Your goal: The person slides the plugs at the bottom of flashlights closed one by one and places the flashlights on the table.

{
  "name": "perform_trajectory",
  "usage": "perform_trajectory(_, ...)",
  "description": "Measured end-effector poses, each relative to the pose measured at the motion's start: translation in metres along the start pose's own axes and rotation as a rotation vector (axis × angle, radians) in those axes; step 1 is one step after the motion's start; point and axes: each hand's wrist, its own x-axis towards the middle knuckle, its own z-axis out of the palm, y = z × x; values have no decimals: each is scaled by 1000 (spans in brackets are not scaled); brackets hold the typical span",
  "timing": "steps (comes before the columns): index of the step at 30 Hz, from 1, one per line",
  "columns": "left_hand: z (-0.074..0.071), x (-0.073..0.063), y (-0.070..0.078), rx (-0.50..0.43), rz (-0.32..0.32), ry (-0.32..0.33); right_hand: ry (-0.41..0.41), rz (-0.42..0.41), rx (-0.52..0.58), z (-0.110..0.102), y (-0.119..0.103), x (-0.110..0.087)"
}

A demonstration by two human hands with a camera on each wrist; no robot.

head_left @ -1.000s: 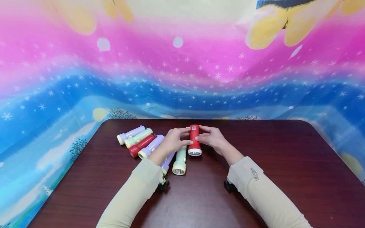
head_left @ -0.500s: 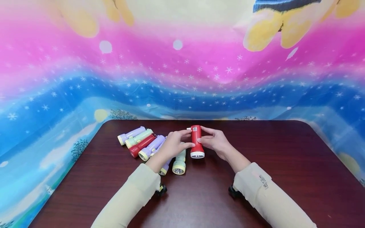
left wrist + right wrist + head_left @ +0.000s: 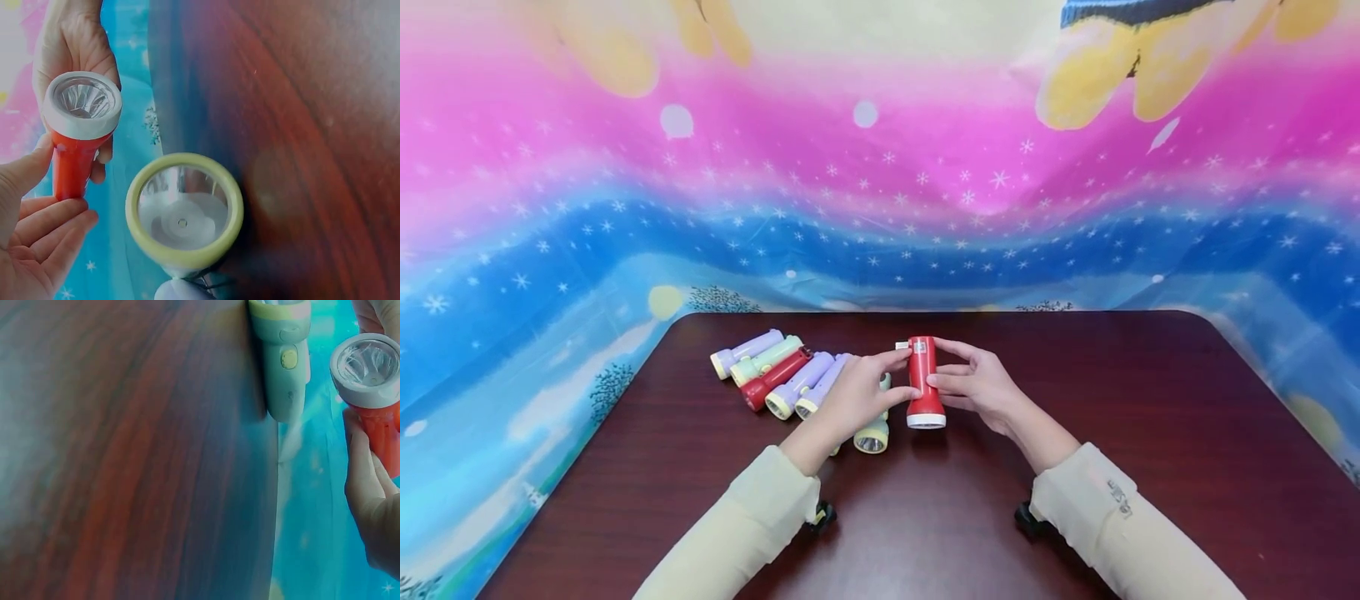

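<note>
Your left hand (image 3: 857, 390) and right hand (image 3: 987, 387) pinch the white-rimmed red flashlight (image 3: 922, 365) from opposite sides; it sits between them, raised off the table (image 3: 1112, 400) (lens end toward you, white tab (image 3: 902, 345) at the far end). Near your left hand lies a green flashlight (image 3: 872, 435); farther left, purple, green and red flashlights (image 3: 773, 380) lie side by side.

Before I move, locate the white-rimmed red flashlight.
In the head view, the white-rimmed red flashlight is just right of centre, between both hands, beside a pale green flashlight.
</note>
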Motion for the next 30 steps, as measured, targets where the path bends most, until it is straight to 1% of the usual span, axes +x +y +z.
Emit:
perform_trajectory(6, 3, -8, 5, -30, 11, 46, -21, -23, 17, 0, -1, -9)
perform_trajectory(9, 5, -12, 7, -43, 27, 67, -16, -34, 13, 1, -2, -15)
perform_trajectory(14, 7, -16, 11, -90, 69, 77, -6, -49, -2, 0, -3, -27)
perform_trajectory(20, 11, -17, 11, -116, 114, 88, 2, -92, -6, -4, -2, -36)
perform_trajectory(25, 11, -16, 7, -151, 129, 101, 13, -119, -26, -9, -1, -39)
perform_trajectory(28, 7, -16, 7, -165, 131, 143, 33, -114, -50, -11, -2, -39)
perform_trajectory(30, 5, -15, 7, -176, 122, 175, 49, -103, -63, -12, -1, -39)
